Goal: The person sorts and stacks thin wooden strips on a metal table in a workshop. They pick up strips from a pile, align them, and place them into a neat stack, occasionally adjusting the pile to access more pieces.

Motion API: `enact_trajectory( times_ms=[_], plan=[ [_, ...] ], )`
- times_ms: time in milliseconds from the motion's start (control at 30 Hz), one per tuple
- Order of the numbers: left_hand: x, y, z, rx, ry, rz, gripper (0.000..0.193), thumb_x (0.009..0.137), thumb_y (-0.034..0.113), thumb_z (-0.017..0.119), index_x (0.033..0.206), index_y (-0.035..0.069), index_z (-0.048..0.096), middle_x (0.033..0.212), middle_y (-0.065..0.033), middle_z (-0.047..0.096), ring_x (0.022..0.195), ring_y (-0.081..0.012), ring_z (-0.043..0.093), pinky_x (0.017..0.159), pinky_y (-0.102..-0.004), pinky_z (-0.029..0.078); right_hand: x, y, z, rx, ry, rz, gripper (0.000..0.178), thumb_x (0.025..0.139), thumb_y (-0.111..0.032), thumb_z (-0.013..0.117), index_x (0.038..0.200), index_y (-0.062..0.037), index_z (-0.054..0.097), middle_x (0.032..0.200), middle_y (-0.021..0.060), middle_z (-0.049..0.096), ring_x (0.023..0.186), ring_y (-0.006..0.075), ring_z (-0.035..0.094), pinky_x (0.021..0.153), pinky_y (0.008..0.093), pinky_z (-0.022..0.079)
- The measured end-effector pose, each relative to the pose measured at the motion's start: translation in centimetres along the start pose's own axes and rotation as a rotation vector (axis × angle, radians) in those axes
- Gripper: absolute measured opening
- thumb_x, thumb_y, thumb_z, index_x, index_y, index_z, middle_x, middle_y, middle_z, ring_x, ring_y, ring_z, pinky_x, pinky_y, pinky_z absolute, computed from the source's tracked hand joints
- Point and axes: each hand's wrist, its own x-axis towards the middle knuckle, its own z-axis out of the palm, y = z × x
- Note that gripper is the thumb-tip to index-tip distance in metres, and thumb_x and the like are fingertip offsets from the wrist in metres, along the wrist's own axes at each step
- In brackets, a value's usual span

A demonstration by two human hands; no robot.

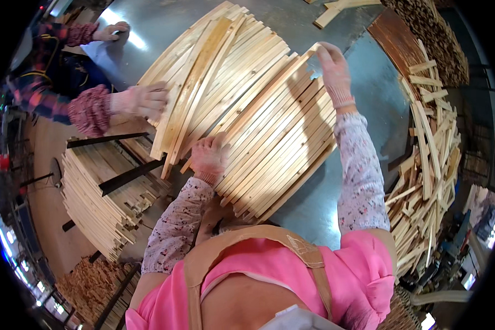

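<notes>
A long pale wooden strip (276, 91) is raised a little at a slant over a layer of similar strips (283, 146) laid side by side on a metal table (363, 82). At its far end, my gloved right hand (334, 70) has its fingers bent over the strip's tip. My gloved left hand (209, 157) is closed around the near end, low over the layer's near edge. Patterned sleeves cover both my forearms. Left of these, more strips (242, 66) lie in rows, with a few thicker ones (195, 88) crossing on top.
Across on the left, a co-worker's gloved hand (148, 100) touches the thicker strips; their other hand (111, 31) rests at the table's edge. A stack of boards (102, 181) stands lower left with dark metal bars (132, 175). A heap of loose offcuts (423, 181) lies on the right.
</notes>
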Motion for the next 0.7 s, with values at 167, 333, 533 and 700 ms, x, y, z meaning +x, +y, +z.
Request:
enact_trajectory(
  times_ms=[167, 333, 533, 700],
  plan=[
    [6.5, 5.8, -6.0, -1.036, -0.183, -0.277, 0.037, 0.104, 0.035, 0.068, 0.126, 0.007, 0.073, 0.092, -0.0044, 0.07, 0.082, -0.0175, 0.066, 0.077, -0.0336, 0.055, -7.4, -2.1, 2.5, 0.306, -0.226, 0.097, 0.08, 0.105, -0.038, 0.065, 0.164, 0.0031, 0.031, 0.109, 0.0113, 0.074, 0.093, 0.02, 0.072, 0.08, 0.0321, 0.061],
    [8.9, 7.7, -7.7, -1.239, -0.755, -0.344, 0.035, 0.102, 0.037, 0.07, 0.116, 0.004, 0.073, 0.077, 0.001, 0.062, 0.072, -0.0095, 0.06, 0.07, -0.0298, 0.054, -10.9, -3.6, 8.8, 0.339, -0.234, 0.506, 0.094, 0.097, -0.04, 0.069, 0.162, 0.0142, 0.026, 0.096, 0.0181, 0.072, 0.086, 0.0247, 0.074, 0.073, 0.0327, 0.063],
    [7.5, 8.1, -6.4, -1.533, -0.813, -0.615, 0.045, 0.106, 0.041, 0.065, 0.119, -0.001, 0.072, 0.087, -0.0056, 0.071, 0.074, -0.0156, 0.068, 0.067, -0.0307, 0.058, -13.8, 0.8, 3.3, -0.298, -0.2, -0.066, 0.039, 0.107, -0.024, 0.058, 0.143, -0.0091, 0.062, 0.119, 0.0208, 0.073, 0.11, 0.037, 0.071, 0.098, 0.041, 0.055],
    [6.6, 6.6, -7.4, -1.652, -0.684, -0.593, 0.062, 0.11, 0.053, 0.056, 0.141, 0.0, 0.058, 0.108, -0.0126, 0.073, 0.077, -0.0163, 0.067, 0.07, -0.0334, 0.061, -23.4, 3.8, -10.1, -0.366, 0.17, 0.365, 0.049, 0.104, -0.03, 0.065, 0.141, 0.0, 0.057, 0.113, 0.0219, 0.074, 0.103, 0.0414, 0.07, 0.091, 0.0463, 0.055]
  ],
)
